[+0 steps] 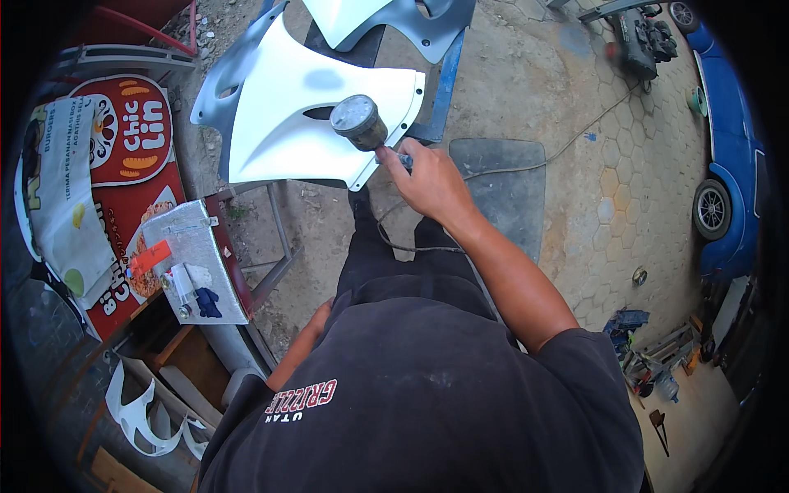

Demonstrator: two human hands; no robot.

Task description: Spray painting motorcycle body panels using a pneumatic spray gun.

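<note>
The spray gun (359, 123) is up in front of the person, over the lower right edge of a big white fairing panel (279, 123). The right hand (431, 182) is curled tight around the gun's handle, with the thumb up close to the round, dirty grey cup on top. I cannot tell if the gun touches the panel. The left arm (302, 349) hangs down by the person's side, but its hand is hidden, so I cannot tell if that hand holds something.

The panel has a soft grey patch, a dark slot near the middle, and little dark holes along its right edge. It rests on a stand with a blue bar (449, 82). Another white panel (349, 18) is just past it. A thin hose (567, 148) runs over the ground and bends by the person's legs. A flat grey mat (501, 185) lies to the right of the panel. On the left, a silver-topped box (226, 283) has a dark blue cloth (208, 302) on it. A blue car (727, 144) stands far to the right.
</note>
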